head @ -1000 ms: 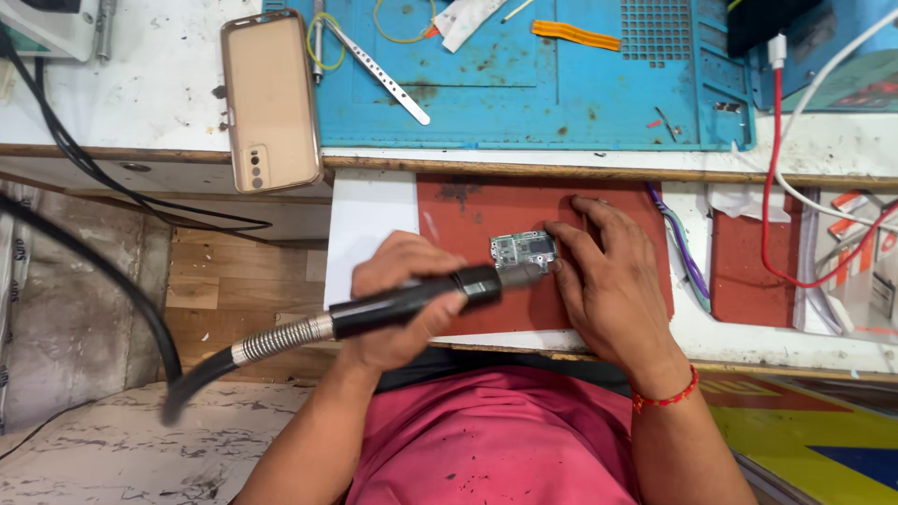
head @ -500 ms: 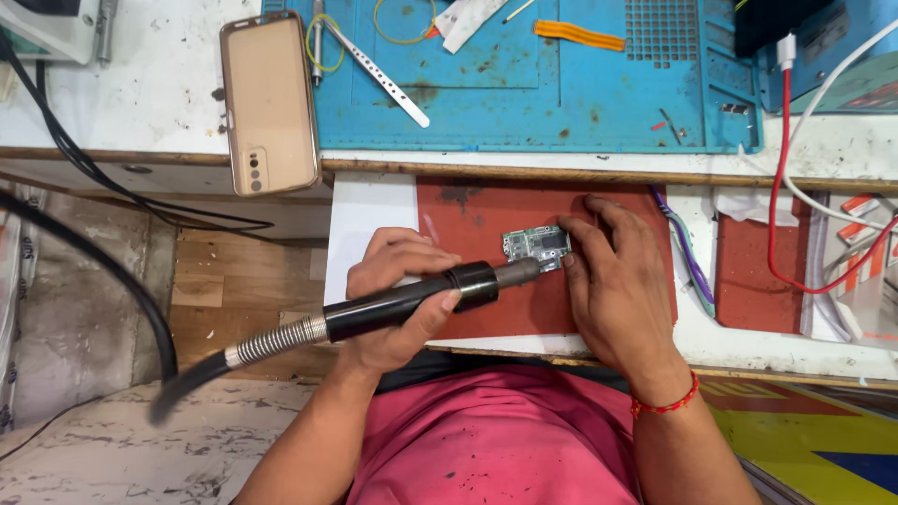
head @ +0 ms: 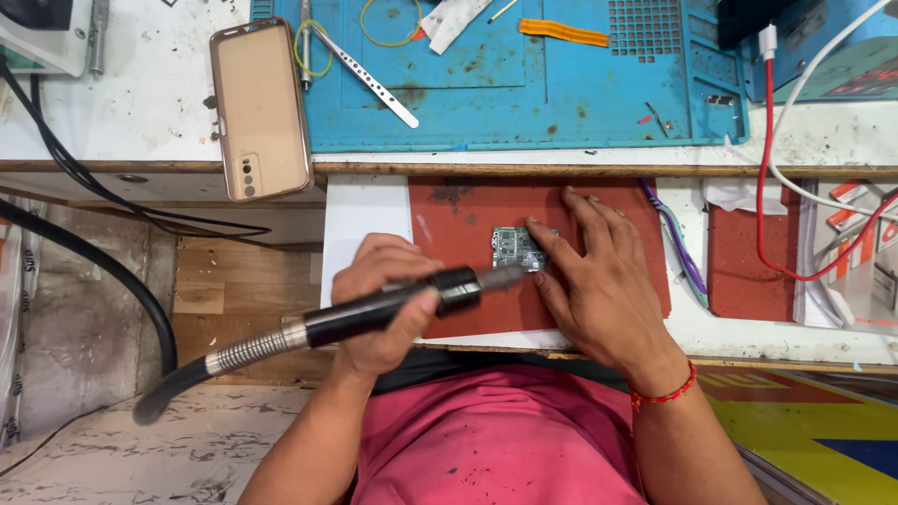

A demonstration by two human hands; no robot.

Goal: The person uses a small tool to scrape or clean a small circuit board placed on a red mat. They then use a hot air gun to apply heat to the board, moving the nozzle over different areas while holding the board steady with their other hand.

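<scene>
Left hand: fist closed round black rotary tool handpiece, tip on circuit board.
Right hand: fingers spread flat, pinning board.
Surface: red mat on white counter.
Beyond: blue mat, phone.

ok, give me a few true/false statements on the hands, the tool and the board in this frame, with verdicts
1. The left hand has the black rotary handpiece in its grip. True.
2. The right hand lies flat beside the small circuit board, fingers touching it. True.
3. The circuit board rests on the blue work mat. False: it lies on the red mat on the lower shelf.
4. The phone lies with its back and camera facing up, left of the blue work mat. True.
5. The handpiece tip points away from the board. False: it points at the board's lower edge.
</scene>
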